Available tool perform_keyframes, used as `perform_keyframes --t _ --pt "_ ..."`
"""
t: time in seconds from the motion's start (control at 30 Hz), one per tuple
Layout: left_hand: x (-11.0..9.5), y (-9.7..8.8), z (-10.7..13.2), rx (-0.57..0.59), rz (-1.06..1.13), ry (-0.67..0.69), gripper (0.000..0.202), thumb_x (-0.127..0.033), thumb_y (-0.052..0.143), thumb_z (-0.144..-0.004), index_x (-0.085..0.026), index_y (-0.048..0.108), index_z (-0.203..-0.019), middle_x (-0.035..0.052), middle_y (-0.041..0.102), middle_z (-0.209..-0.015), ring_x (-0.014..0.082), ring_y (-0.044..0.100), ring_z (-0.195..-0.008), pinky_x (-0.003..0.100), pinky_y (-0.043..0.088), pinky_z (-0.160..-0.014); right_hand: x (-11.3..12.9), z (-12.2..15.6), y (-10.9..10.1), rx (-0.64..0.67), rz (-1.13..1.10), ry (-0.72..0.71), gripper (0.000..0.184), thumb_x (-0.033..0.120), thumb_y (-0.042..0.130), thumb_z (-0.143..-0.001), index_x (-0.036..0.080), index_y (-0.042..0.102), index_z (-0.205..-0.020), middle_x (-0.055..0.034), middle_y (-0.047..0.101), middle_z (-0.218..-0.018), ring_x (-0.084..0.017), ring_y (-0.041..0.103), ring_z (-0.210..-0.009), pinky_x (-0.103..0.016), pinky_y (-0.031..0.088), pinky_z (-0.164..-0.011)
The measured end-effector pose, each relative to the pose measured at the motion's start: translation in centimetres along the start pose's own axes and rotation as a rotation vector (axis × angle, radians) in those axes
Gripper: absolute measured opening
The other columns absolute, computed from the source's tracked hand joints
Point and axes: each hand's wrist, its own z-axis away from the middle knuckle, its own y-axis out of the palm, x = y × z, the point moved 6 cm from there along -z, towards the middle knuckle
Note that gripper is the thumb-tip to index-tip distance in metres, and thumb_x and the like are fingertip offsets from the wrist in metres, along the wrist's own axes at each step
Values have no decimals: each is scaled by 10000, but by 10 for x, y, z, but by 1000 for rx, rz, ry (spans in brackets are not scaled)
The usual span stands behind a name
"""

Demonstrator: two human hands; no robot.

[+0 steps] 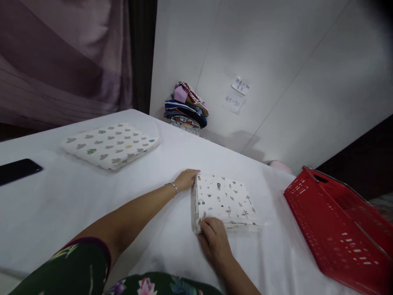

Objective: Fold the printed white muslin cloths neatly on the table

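A folded white cloth (225, 198) with small plant and animal prints lies flat on the white-covered table. At its far left corner is my left hand (186, 180), fingers closed on the edge; the thumb is hard to make out. My right hand (215, 239) pinches the near left corner, thumb beneath and fingers curled on top. The layered folds show along the cloth's left and near sides. Farther left lies another folded white cloth (112, 145) with grey cloud shapes and a few coloured ones, touched by neither hand.
A red plastic basket (325, 229) stands tilted in view at the right. A black phone (20, 170) rests at the left edge. Beyond the table's far edge, a stack of folded fabrics (186, 108) sits by the white wall, which bears paper notes (235, 102). A purple curtain (67, 61) hangs back left.
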Motion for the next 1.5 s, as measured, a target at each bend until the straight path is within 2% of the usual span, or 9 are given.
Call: perform_keyframes --t 0.27,0.47,0.67,0.8,0.9,1.0,1.17,1.3,1.5 --pt "3 -3 -14 72 -7 54 394 -234 447 -770 -249 645 -1111 9 655 -1129 172 588 -1016 246 426 -895 0 -1 3 -15 1 22 349 84 500 -805 184 500 -1139 -89 573 -984 -220 506 -900 -379 418 -754" --pt "5 -18 -21 -19 -84 99 367 -266 422 -799 -241 665 -1073 23 677 -1053 190 567 -1013 287 386 -928 -1 -10 6 -25 32 1 320 101 488 -819 175 498 -1130 -85 596 -954 -206 506 -861 -360 410 -735" --pt "25 -18 -16 -58 -146 0 357 -285 432 -793 -269 684 -1045 15 696 -1001 184 588 -967 264 410 -876 -2 -14 10 -12 44 10 281 123 479 -832 181 513 -1105 -74 600 -930 -200 513 -842 -354 401 -722" --pt "29 -19 -20 13 -104 -51 354 -275 450 -768 -275 688 -1029 -5 696 -1013 175 606 -956 237 428 -851 -1 -13 9 -19 40 18 284 123 477 -833 182 518 -1108 -72 597 -932 -198 509 -855 -352 397 -730" --pt "20 -24 -28 104 -92 -59 366 -212 450 -735 -244 692 -1008 -8 691 -1047 178 603 -998 228 436 -860 0 -13 9 -20 36 20 272 121 484 -830 181 529 -1092 -70 595 -928 -194 504 -844 -348 391 -725" --pt "-7 -27 -34 71 -111 -3 442 -181 412 -750 -204 626 -1136 10 585 -1252 176 491 -1183 253 353 -1001 0 -13 10 -6 33 33 255 135 478 -837 186 537 -1080 -69 596 -931 -194 502 -846 -350 387 -731" --pt "-62 14 -24 101 -287 293 491 -454 399 -847 -219 510 -1264 48 378 -1437 237 273 -1344 431 123 -1119 0 -13 11 -4 61 36 234 156 458 -852 200 537 -1068 -58 599 -922 -188 510 -842 -340 382 -728" --pt "-42 47 -22 163 -362 156 652 -585 357 -832 -194 396 -1353 106 321 -1461 282 246 -1354 481 119 -1100 1 -13 9 -41 83 27 244 148 457 -846 213 527 -1071 -47 603 -908 -181 518 -810 -324 383 -709" --pt "-34 46 -28 206 -355 144 672 -606 329 -832 -211 361 -1375 96 286 -1478 283 245 -1354 483 140 -1092 1 -13 8 -48 82 37 215 164 459 -855 218 542 -1047 -44 605 -898 -184 512 -800 -329 379 -707"
